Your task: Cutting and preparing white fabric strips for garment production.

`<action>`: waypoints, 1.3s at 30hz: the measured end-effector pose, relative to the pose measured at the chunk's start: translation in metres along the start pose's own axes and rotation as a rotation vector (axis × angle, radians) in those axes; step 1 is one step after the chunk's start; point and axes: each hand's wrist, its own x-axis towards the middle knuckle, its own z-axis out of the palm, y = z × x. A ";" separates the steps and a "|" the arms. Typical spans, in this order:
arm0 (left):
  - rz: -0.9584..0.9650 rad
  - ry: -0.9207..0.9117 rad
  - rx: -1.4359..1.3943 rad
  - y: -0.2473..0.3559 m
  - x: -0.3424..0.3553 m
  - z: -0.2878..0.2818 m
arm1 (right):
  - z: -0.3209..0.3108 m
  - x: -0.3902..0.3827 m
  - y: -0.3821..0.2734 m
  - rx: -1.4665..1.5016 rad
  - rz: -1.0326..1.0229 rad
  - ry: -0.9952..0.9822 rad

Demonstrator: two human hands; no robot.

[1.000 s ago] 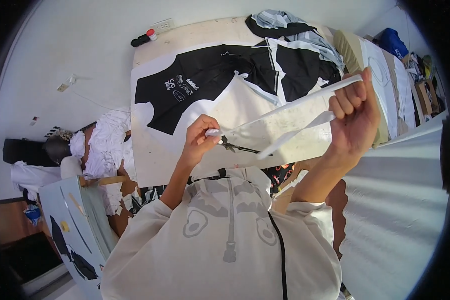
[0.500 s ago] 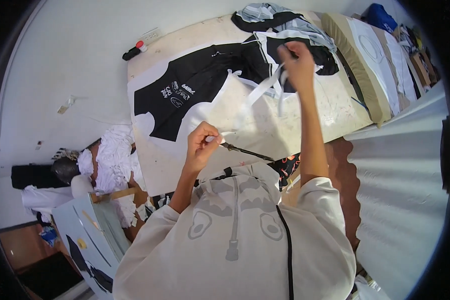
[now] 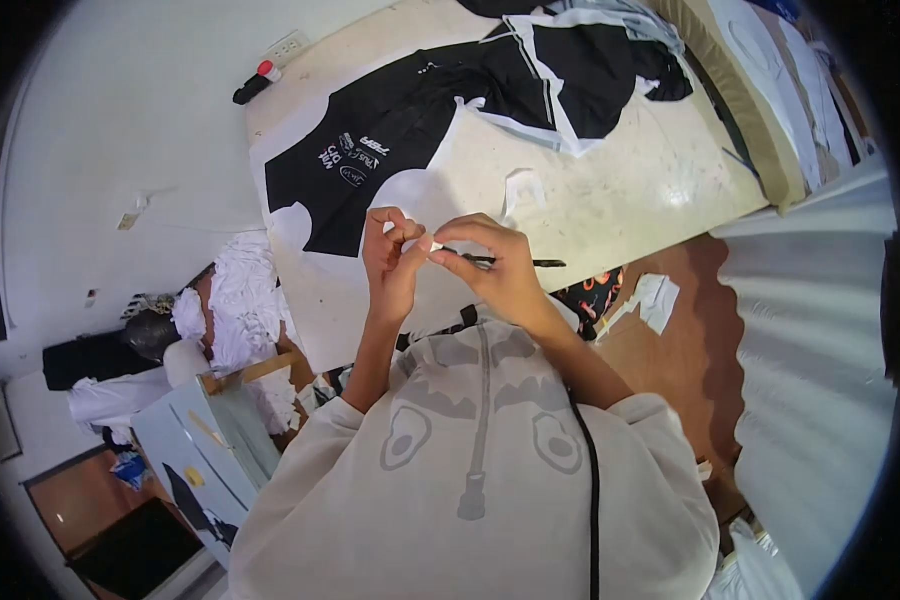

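Note:
My left hand [image 3: 390, 255] and my right hand [image 3: 495, 268] meet in front of my chest, above the near edge of the cream table [image 3: 630, 200]. Both pinch the end of a small white strip [image 3: 433, 243] between their fingertips. A thin dark tool [image 3: 530, 263] sticks out to the right from under my right hand; I cannot tell which hand holds it. A loose loop of white strip [image 3: 523, 186] lies on the table just beyond my hands. Farther back lies a black garment panel [image 3: 410, 140] on white paper.
More black-and-white cut pieces [image 3: 590, 70] lie at the table's far side, and a folded fabric stack [image 3: 745, 100] at its right end. A black marker with a red cap [image 3: 253, 83] is by the wall. White scraps [image 3: 657, 297] lie on the floor. White cloth pile [image 3: 232, 300] left, corrugated sheet [image 3: 820, 340] right.
My right hand let go of the long white strip, which now lies on the table, and came back down to join my left hand at the small white end.

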 end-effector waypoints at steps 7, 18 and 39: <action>0.078 0.041 0.039 -0.007 0.004 0.001 | 0.004 0.000 0.006 0.142 0.090 -0.087; 0.222 -0.027 0.429 0.003 0.007 -0.014 | -0.005 0.011 0.020 0.400 0.261 -0.173; 0.215 -0.410 0.935 0.082 0.048 0.026 | -0.016 0.015 0.014 0.338 0.317 -0.073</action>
